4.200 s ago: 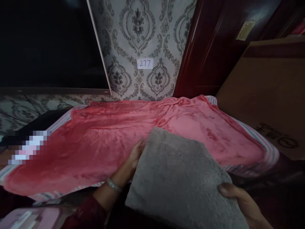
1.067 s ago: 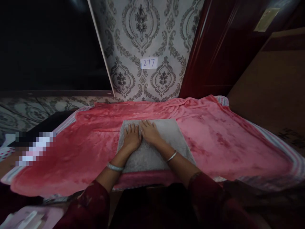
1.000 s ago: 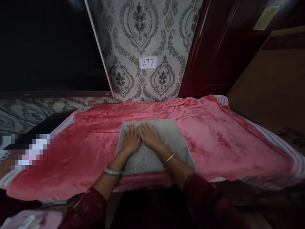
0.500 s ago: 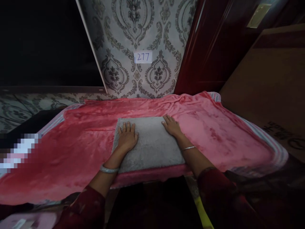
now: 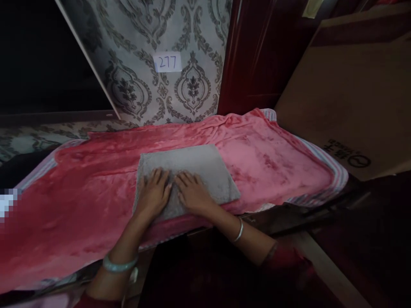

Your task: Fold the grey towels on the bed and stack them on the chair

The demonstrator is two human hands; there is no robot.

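A grey fluffy cloth lies flat and square on a pink-red blanket that covers a table. My left hand presses palm-down on the cloth's near part, fingers spread. Right beside it, my right hand also rests flat on the cloth, fingers apart. Both hands sit close together near the cloth's front edge. Each wrist wears a bangle. Neither hand holds anything.
A patterned wallpaper wall with a paper label reading 277 stands behind the table. A dark red wooden door is to the right of it. A large cardboard box leans at the right. The blanket's striped edge hangs at the right end.
My hands, apart at the cloth's far corners half a second ago, have slid back together near its front edge. The view has shifted right and down.
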